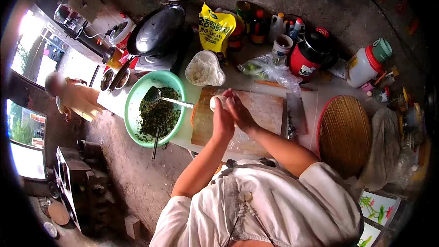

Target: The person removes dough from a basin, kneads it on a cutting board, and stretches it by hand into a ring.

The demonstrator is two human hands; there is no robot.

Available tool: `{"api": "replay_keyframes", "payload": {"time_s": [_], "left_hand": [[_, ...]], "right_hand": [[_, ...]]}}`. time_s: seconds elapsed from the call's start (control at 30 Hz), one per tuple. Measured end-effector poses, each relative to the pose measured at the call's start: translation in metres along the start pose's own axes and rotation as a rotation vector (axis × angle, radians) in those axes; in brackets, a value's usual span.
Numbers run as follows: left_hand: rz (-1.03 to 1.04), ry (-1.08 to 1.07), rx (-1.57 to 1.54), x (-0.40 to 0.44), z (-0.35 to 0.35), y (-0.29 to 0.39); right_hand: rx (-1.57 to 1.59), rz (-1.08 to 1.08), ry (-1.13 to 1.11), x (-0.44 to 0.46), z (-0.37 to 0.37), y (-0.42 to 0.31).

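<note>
Above the floured wooden board point(203, 130), my left hand point(222, 121) and my right hand point(241, 113) are pressed together, palm to palm. Between them is a white dough ball point(213, 104), its near side showing past my left fingers. Left of the board stands a light green basin point(130, 114) holding chopped green filling point(153, 116). A metal ladle point(173, 102) lies across that basin, its handle reaching toward the board. Thin dark utensils, perhaps chopsticks point(156, 144), lean over the near rim. Behind the board sits a white bowl of flour point(205, 69).
A cleaver point(297, 112) lies right of the board, beside a round wooden lid point(345, 135). Along the wall stand a lidded wok point(160, 29), a yellow bag point(216, 29), bottles and a red pot point(308, 59). Another person point(75, 96) stands at far left.
</note>
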State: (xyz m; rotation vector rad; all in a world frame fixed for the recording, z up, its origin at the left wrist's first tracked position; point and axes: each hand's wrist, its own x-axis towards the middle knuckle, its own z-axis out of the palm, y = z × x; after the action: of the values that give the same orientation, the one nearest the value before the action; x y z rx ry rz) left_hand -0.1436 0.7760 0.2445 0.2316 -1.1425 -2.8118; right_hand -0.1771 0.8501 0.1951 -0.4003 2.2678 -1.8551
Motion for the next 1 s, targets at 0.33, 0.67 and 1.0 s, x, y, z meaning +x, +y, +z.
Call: {"api": "replay_keyframes", "payload": {"time_s": [0.33,0.67,1.0], "left_hand": [[-0.195,0.236,-0.046,0.006,0.012,0.043],[-0.179,0.194,-0.288,0.021,-0.016,0.032],[-0.151,-0.025,-0.206,-0.015,0.023,0.012]], "right_hand": [[0.152,0.441,-0.594,-0.015,-0.042,-0.063],[0.470,0.410,-0.693,-0.035,-0.042,-0.068],[-0.278,-0.279,0.113,0.010,-0.022,-0.059]]}}
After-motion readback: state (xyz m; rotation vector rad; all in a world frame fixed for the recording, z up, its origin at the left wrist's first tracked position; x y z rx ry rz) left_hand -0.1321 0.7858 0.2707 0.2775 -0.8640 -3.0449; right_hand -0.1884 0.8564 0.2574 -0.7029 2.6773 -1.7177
